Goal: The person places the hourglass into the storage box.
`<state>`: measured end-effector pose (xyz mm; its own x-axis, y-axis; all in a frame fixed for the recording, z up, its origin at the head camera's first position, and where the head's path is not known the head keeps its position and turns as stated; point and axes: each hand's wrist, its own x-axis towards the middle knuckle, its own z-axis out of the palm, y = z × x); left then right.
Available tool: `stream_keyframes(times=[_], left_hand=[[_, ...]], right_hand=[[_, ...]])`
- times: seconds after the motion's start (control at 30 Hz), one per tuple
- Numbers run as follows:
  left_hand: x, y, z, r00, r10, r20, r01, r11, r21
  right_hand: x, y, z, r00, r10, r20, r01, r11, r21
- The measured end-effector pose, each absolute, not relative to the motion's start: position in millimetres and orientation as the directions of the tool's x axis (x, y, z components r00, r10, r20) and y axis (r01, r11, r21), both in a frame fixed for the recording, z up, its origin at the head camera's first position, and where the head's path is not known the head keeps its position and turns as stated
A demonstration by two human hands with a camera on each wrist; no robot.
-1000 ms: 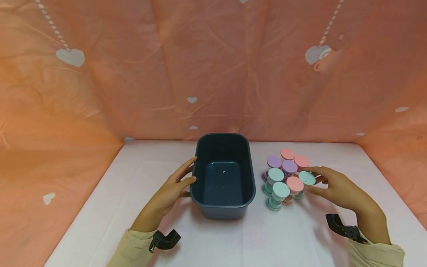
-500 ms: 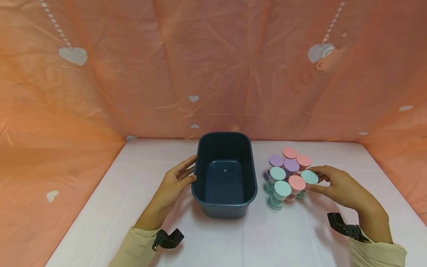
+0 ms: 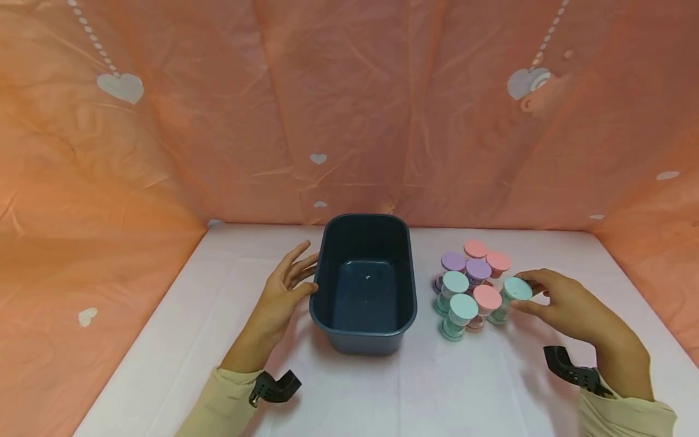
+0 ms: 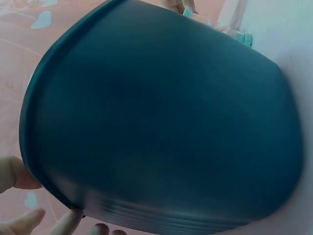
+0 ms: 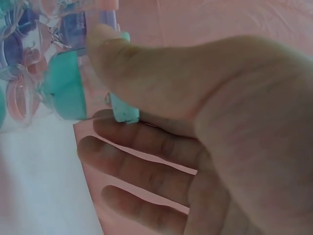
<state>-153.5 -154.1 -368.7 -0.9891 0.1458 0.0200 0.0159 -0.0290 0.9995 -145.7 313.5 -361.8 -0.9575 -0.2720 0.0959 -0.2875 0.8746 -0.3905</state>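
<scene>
In the head view a dark blue plastic tub (image 3: 363,345) stands mid-table. My left hand (image 3: 277,303) is at its left side, fingers extended, thumb tip right at the rim; the left wrist view shows the tub's outer wall (image 4: 166,112) with fingertips at its edge. My right hand (image 3: 570,306) pinches a mint-capped sand timer (image 3: 516,289) between thumb and fingers, at the right of a cluster. In the right wrist view the timer's teal sand (image 5: 68,85) shows in its clear bulb, and the thumb covers part of the cap.
Left of the held one, several sand timers stand close together: mint (image 3: 463,307), pink (image 3: 487,297) and purple (image 3: 478,269). They are on a white-covered table (image 3: 349,400). An orange cloth with hearts (image 3: 349,121) encloses the back and sides.
My right hand has shifted slightly right with the mint-capped sand timer, widening its gap from the pink one. My left index finger has lifted off the tub's rim.
</scene>
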Motion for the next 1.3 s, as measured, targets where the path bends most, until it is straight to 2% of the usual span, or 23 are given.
stream_keyframes(times=[0.13,0.33,0.47,0.73,1.3], left_hand=[[-153,-156,-369,-0.984,0.176,0.0,0.002,0.007,1.0],[-146,-156,-374,-0.965,0.214,-0.15,-0.128,0.112,0.985],[-144,-152,-375,-0.955,0.227,-0.191,-0.168,0.114,0.979],[-145,-155,-372,-0.952,0.22,-0.212,-0.185,0.136,0.973],[-154,-159,-370,-0.946,0.264,-0.187,-0.17,0.085,0.982]], right_hand=[[-144,318,-360,-0.959,-0.252,0.13,-0.284,0.865,-0.414],[-131,323,-363,-0.966,-0.192,0.171,-0.249,0.863,-0.439],[-123,325,-362,-0.967,-0.134,0.217,-0.22,0.868,-0.444],[-120,304,-338,-0.97,0.067,0.234,-0.041,0.903,-0.427],[-146,239,-257,-0.925,-0.01,0.381,-0.197,0.868,-0.456]])
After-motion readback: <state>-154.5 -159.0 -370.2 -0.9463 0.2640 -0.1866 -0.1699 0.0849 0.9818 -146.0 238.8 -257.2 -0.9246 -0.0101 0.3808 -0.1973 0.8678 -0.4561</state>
